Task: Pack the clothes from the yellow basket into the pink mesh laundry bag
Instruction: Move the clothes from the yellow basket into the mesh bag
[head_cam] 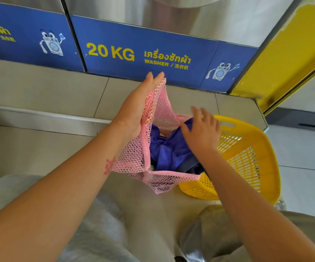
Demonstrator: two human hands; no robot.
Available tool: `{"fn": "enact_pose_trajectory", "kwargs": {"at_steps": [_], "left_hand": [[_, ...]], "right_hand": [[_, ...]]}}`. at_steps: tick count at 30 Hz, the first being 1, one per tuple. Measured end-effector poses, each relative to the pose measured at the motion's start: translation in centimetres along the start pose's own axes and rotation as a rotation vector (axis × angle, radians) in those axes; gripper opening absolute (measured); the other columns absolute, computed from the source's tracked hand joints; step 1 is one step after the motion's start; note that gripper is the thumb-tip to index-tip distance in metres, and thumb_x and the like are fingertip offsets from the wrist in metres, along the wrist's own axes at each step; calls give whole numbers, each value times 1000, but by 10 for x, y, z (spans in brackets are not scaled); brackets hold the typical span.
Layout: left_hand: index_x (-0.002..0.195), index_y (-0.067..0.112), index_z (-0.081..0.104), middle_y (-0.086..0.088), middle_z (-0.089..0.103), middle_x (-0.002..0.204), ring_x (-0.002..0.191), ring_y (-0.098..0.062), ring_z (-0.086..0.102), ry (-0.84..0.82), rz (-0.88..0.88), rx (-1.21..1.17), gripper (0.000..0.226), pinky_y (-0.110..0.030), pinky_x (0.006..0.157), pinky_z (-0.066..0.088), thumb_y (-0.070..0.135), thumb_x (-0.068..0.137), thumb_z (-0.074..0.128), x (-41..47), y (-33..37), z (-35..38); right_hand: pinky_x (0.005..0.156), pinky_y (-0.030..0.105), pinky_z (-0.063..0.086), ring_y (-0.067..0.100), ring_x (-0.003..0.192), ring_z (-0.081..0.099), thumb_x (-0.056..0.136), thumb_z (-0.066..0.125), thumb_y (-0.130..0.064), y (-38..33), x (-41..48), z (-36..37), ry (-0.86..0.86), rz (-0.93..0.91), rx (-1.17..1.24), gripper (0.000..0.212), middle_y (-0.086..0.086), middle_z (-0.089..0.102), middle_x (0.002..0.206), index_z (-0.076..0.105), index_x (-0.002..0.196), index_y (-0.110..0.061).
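My left hand holds up the left rim of the pink mesh laundry bag, keeping its mouth wide. Inside the bag lies a crumpled purple-blue garment, with a darker piece at its lower right. My right hand hovers over the bag's right side with fingers spread, palm down against the purple cloth. The yellow basket stands just right of the bag, tilted toward me; its visible inside shows no clothes.
A steel washer with a blue "20 KG" panel stands right ahead on a tiled step. A yellow wall edge rises at the right. My beige-clad knees fill the foreground.
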State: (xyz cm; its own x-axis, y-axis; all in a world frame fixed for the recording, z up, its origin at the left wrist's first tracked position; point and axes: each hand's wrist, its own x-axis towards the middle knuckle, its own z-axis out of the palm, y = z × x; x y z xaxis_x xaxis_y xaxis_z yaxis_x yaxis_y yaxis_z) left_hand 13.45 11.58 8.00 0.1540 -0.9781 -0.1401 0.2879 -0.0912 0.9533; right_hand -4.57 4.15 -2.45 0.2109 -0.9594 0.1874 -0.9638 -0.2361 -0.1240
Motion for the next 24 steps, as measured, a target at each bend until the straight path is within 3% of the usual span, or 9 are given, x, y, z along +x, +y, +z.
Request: {"fn": "enact_pose_trajectory", "kwargs": {"at_steps": [2,4,8,11,15,17,20,22,24], "left_hand": [[77,65,69,21,52,136,143,-11,36,13,-17,7,37,-52,120,25,53,101,44,-1,-1,3],[84,65,70,20,51,140,143,-11,36,12,-35,1,33,-51,120,25,54,101,43,-4,-1,6],[72,67,67,31,57,117,142,-14,38,31,-47,7,38,-54,118,27,55,100,45,-4,-1,6],[72,68,67,36,62,105,140,-13,41,26,-46,21,39,-52,117,28,55,101,44,-3,-1,6],[71,67,68,15,52,143,140,-14,42,16,-11,-10,40,-51,117,29,54,101,45,-7,-1,3],[69,67,66,16,53,140,140,-16,42,32,-11,-14,39,-53,117,30,54,100,48,-6,0,1],[70,71,64,31,54,118,141,-18,39,39,-5,29,38,-59,114,31,57,99,44,-5,0,-1],[71,72,63,30,53,121,142,-18,38,33,-9,44,37,-60,114,31,59,99,43,-6,0,-2],[77,71,64,21,49,138,143,-18,37,35,-12,37,32,-59,115,30,60,98,44,-6,-1,-3]], "right_hand": [[109,53,30,38,136,38,85,52,-64,23,3,-5,-205,315,120,80,14,41,149,28,146,-18],[108,54,32,40,134,39,85,51,-66,36,0,-6,-353,429,168,76,15,48,143,39,139,-14],[100,52,33,37,123,44,96,45,-44,23,-10,-9,-111,220,104,39,11,59,126,53,125,-19],[89,49,41,37,111,49,95,50,-37,-7,-13,-16,28,-65,241,32,12,59,118,59,115,-15],[83,47,49,38,108,55,96,51,-28,-46,-23,-7,-190,-426,349,32,15,58,124,53,119,-6],[93,46,46,33,119,52,99,44,-35,-59,-34,9,-423,-419,340,45,12,53,135,40,137,-12],[117,48,23,25,149,17,104,25,-42,-65,-41,32,-691,-476,100,56,5,19,162,19,153,-16],[121,48,15,25,151,8,104,22,-42,-64,-37,31,-713,-477,75,57,5,11,163,16,155,-17],[118,47,23,28,148,21,103,30,-42,-61,-29,22,-617,-472,149,58,9,24,160,22,153,-14]]}}
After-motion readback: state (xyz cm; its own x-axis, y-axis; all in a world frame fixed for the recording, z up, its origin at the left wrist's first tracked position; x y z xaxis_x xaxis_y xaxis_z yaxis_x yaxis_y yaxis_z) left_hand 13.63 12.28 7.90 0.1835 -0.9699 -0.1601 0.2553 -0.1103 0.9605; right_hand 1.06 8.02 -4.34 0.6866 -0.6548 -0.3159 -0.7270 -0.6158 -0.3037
